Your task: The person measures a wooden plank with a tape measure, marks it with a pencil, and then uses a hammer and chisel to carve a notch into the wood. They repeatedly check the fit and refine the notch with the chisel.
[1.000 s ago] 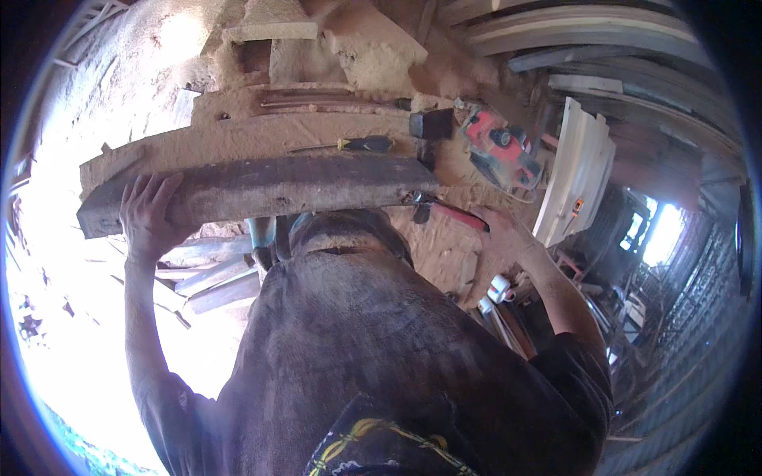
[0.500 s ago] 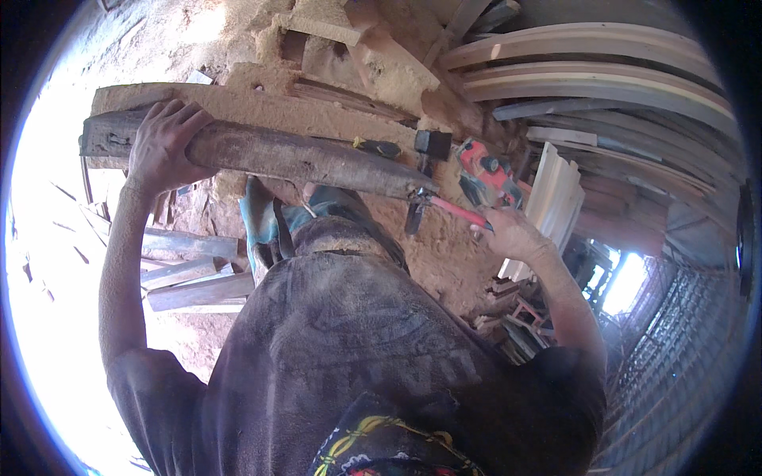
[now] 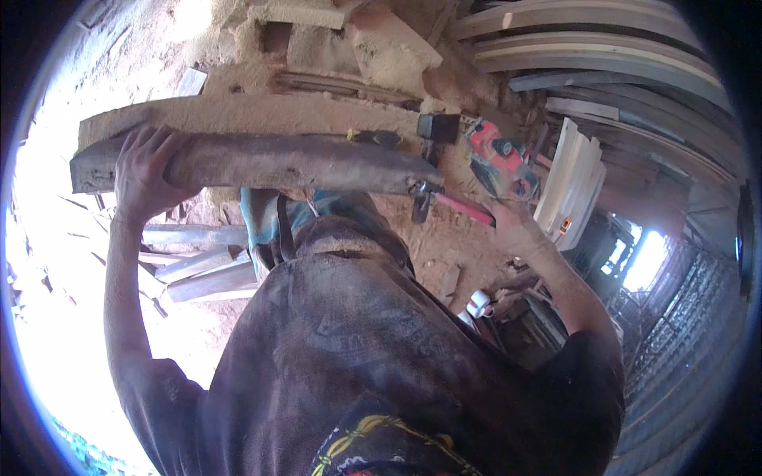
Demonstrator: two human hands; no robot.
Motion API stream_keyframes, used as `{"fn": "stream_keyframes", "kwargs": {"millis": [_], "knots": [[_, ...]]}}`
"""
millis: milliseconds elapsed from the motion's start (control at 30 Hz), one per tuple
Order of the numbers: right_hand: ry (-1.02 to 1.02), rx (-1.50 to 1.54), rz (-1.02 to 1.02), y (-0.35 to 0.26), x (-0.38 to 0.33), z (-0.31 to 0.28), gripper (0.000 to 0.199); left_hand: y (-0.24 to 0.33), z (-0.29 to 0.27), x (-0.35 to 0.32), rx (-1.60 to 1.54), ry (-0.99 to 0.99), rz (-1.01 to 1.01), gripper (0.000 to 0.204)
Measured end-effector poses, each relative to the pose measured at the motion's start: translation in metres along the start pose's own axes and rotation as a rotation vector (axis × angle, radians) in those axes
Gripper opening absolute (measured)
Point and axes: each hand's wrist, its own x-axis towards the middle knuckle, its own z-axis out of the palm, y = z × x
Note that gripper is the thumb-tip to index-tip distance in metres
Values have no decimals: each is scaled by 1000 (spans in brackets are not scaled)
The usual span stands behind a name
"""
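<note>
A long, dark, weathered wooden plank [image 3: 286, 161] lies across in front of me, over a paler sawdust-covered board [image 3: 317, 115]. Near its left end my left hand [image 3: 151, 170] is clamped on it, fingers over the top face and thumb toward the near edge. My right hand [image 3: 512, 230] is closed round the red handle of a hammer [image 3: 464, 208]. The hammer's metal head meets the plank's right end; the exact contact is too small to make out. Just beyond that end sits a dark, square-headed tool [image 3: 438, 127], partly hidden by the plank.
A red power planer [image 3: 500, 159] lies to the right, beside a pale moulded board [image 3: 567, 174]. A yellow-and-black hand tool [image 3: 373, 137] rests behind the plank. Long timbers [image 3: 603, 55] are stacked at the far right. Offcuts [image 3: 210, 270] lie at left, and a white roll [image 3: 479, 303] lower right.
The plank's left end sits slightly lower and further left in view. My right hand and the hammer appear shifted slightly right, as does the background. Both hands keep their hold.
</note>
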Motion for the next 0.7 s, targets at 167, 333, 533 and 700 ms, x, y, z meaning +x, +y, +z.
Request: {"fn": "stream_keyframes", "kwargs": {"millis": [167,333,533,700], "knots": [[18,94,-76,18,17,17,52,-10,3,2,-77,0,36,70],[17,128,-110,45,33,36,43,-1,3,-1,-93,43,22,69],[70,-166,-123,19,7,-2,47,1,6,0,-78,80,16,70],[-69,-311,-57,-41,-5,-66,47,-2,8,-2,-71,73,18,69]]}}
